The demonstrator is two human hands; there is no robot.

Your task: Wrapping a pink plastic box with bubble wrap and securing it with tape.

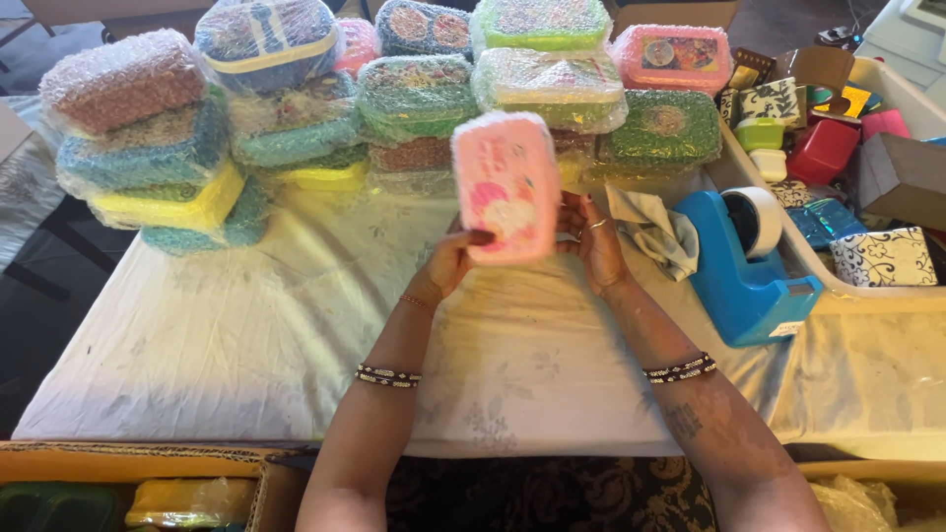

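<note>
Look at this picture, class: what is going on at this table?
A person holds a pink lunch box upright above the cloth-covered table, left hand at its lower edge, right hand at its side. Behind it stand stacks of bubble-wrapped boxes. A blue tape dispenser sits to the right, beside a white tray of small gift boxes.

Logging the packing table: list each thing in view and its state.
pink box: lifted off the table, unwrapped, blurred
left hand: gripping the box's lower left edge
right hand: at the box's right edge
wrapped boxes: stacked, in bubble wrap
tape dispenser: upright, roll loaded
white bin: full
</note>
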